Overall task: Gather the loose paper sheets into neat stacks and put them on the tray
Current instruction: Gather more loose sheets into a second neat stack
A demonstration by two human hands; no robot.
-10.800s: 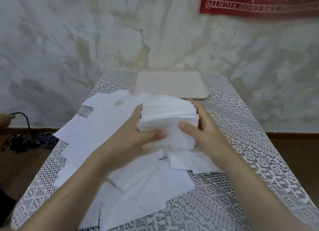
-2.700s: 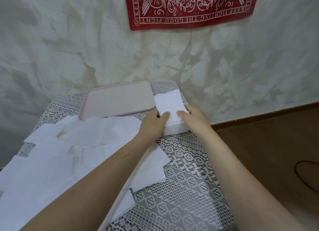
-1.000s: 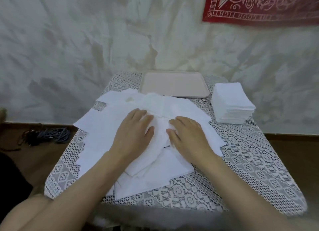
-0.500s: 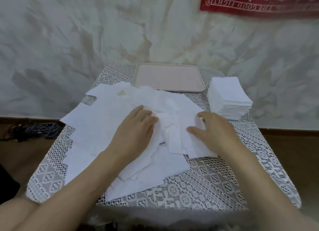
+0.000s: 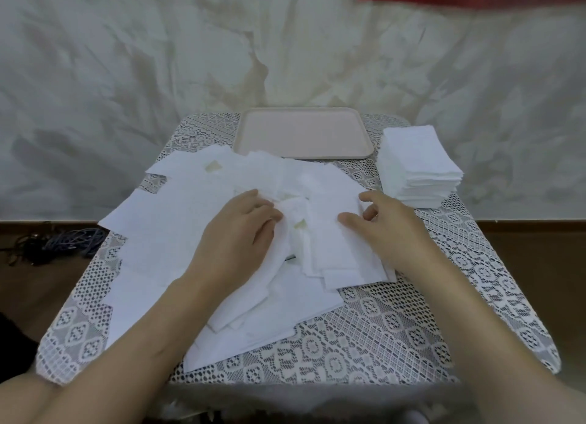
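gently does it: squaring the next bunch

the left hand [image 5: 239, 233] lies open, palm down on the loose sheets [image 5: 171, 233], pinning them. the right hand [image 5: 385, 230] sits at their edge just across from it, thumb on top and fingers curled; whether it has a sheet pinched i cannot tell. the sheets fan out under and to the outer side of the left hand, on the table [image 5: 364, 335]. a neat stack [image 5: 418, 167] stands just beyond the right hand, and the tray [image 5: 304, 132], bare, lies farther ahead of both hands. the step looks like gathering another bunch. best to press lightly with the left palm while the right draws edges in toward it, a few at a time, then tap corners flush. thin paper may crease or slip.
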